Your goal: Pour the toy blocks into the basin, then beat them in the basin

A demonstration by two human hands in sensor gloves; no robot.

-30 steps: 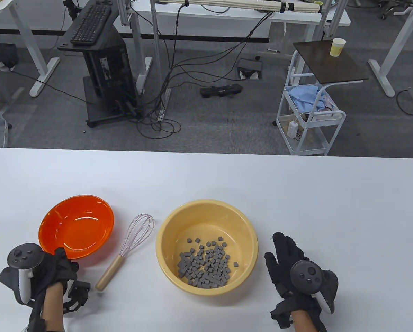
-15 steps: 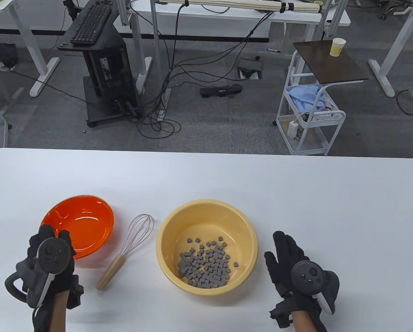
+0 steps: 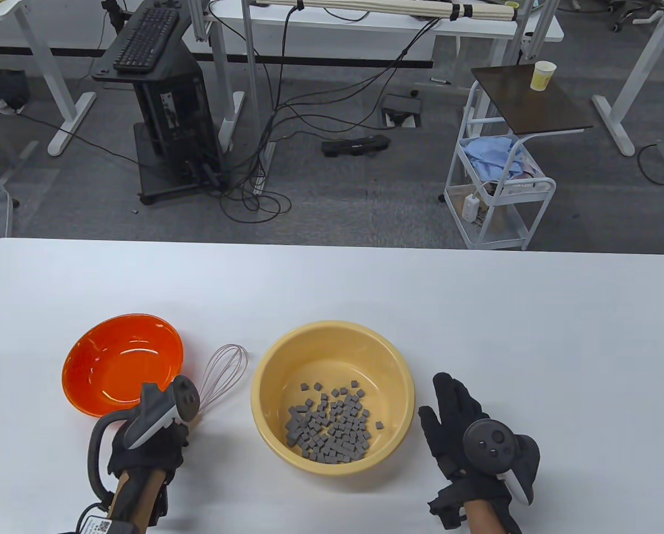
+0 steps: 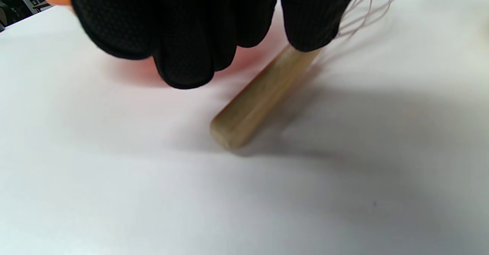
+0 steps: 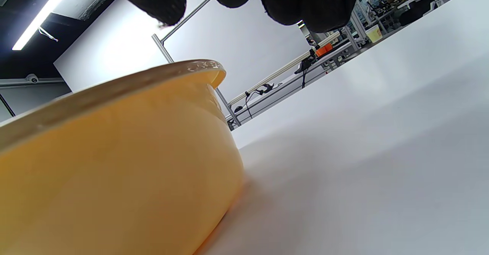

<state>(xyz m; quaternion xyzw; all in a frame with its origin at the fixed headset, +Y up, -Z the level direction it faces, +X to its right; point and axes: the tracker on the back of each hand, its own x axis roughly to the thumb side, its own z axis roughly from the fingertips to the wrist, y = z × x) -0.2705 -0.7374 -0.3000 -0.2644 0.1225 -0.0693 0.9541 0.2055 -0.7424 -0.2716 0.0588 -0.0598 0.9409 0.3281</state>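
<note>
Several small grey toy blocks (image 3: 332,425) lie in the yellow basin (image 3: 332,328). The orange bowl (image 3: 103,400) stands to its left with nothing in it. Between them lies the whisk (image 3: 224,367), its wooden handle (image 4: 259,98) flat on the table. My left hand (image 3: 152,445) hovers over that handle and hides it in the table view. In the left wrist view the fingers (image 4: 183,37) hang on one side of the handle and the thumb (image 4: 311,18) on the other, not closed round it. My right hand (image 3: 448,411) lies flat beside the basin's (image 5: 114,152) right wall, fingers (image 5: 301,3) straight.
The white table (image 3: 332,278) stretches wide behind the bowls and to the right. Beyond its far edge is an office floor with cables, a computer stand and a small white cart (image 3: 498,189).
My left hand has swung right from the orange bowl's near rim to above the whisk handle. My right hand has shifted only slightly. The bowls, blocks and whisk have not moved.
</note>
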